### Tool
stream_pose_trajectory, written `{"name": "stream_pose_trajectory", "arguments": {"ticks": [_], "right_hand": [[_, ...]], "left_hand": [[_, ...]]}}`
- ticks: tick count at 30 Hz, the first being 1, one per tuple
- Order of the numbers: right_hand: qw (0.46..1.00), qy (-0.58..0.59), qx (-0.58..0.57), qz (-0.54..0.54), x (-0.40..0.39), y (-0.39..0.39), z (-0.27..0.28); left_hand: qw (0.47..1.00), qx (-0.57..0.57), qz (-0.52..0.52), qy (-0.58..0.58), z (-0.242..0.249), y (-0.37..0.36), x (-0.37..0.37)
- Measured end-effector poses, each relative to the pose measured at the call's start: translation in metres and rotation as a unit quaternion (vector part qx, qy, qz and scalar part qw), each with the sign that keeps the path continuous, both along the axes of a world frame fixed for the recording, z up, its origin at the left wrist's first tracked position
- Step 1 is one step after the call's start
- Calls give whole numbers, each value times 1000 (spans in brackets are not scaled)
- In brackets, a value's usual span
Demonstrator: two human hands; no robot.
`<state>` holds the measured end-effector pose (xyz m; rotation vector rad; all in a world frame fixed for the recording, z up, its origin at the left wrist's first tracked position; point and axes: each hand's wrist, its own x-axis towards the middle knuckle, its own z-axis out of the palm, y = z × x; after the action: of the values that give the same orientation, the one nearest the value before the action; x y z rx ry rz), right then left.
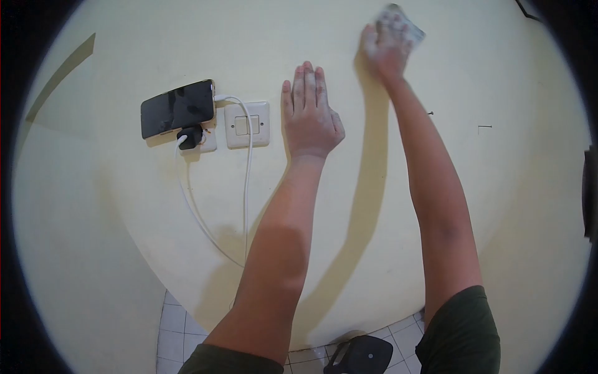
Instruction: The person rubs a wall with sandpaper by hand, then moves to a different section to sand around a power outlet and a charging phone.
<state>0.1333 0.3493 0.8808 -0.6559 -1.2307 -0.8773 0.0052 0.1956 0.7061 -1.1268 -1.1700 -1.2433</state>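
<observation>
We rest our left hand (310, 128) open on the cream wall (336, 187); our right hand (389, 55), blurred, spreads flat over a greyish sheet (415, 33). Below lies tiled floor (172, 319).

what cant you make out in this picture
All in the head view:
Pale sheet: mostly covered by the blurred right hand; material unclear.
Left hand: its palm, turned away from the camera.
Wall socket: partly hidden by phone and black charger.
Black object below: cut off by the bottom edge.

This looks like a home (light switch (247, 125), tiled floor (172, 321)).
</observation>
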Motion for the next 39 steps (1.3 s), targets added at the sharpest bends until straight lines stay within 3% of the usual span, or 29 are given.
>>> {"name": "stream_pose_trajectory", "arguments": {"ticks": [3, 8, 14, 20, 23, 28, 34, 37, 39], "right_hand": [[952, -264, 110, 111, -11, -59, -59], [908, -406, 61, 80, 21, -83, -75], [902, -422, 36, 85, 29, -88, -74], [847, -500, -14, 181, 60, -92, -49], [838, -532, -52, 109, 93, -93, -32], [856, -486, -111, 136, 146, -64, -20], [854, -480, -59, 191, 165, -32, -22], [885, -442, 34, 141, 163, -19, -33], [899, -398, 66, 171, 161, -10, -36]], "left_hand": [[999, 27, -19, 7, -1, 3, 1], [992, -21, -38, 118, 0, 3, 3], [992, -50, -19, 115, 4, 0, 8], [992, -45, 1, 116, 3, 3, 6], [992, -46, 13, 118, 2, 0, 9], [991, -41, 23, 123, 2, -2, 12], [987, -44, 22, 154, 3, -1, 5], [981, -87, 57, 165, 3, -5, 0], [981, -71, 92, 154, 11, -12, 18]]}}
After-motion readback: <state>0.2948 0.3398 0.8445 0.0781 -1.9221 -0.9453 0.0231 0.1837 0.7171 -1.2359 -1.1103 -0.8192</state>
